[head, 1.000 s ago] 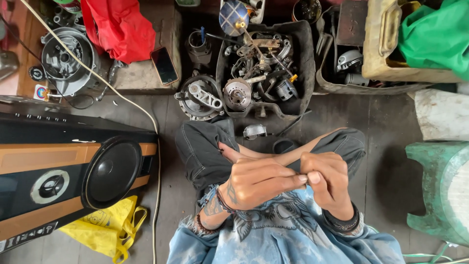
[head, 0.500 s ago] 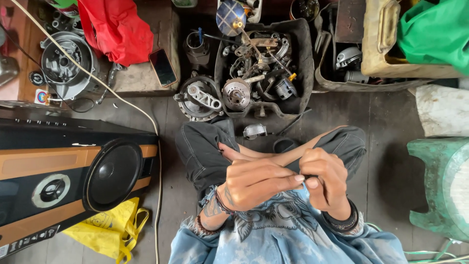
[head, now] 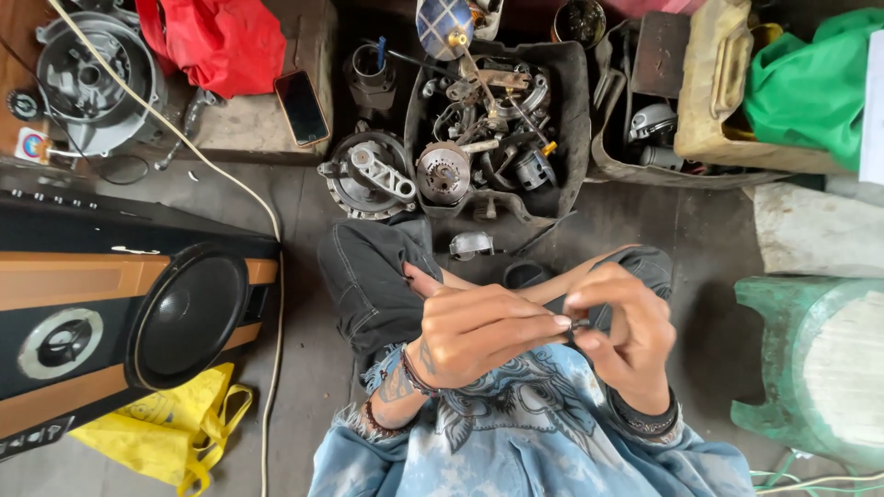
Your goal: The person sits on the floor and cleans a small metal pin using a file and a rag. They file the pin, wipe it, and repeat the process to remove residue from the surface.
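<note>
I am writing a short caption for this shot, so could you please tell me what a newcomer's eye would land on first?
Most likely the two hands in the middle: the left hand and right hand meet fingertip to fingertip, pinching a small dark part too tiny to identify. Next comes the large black and wood-coloured speaker lying on the floor at left. Above the knees sits a black tub of metal engine parts.
</note>
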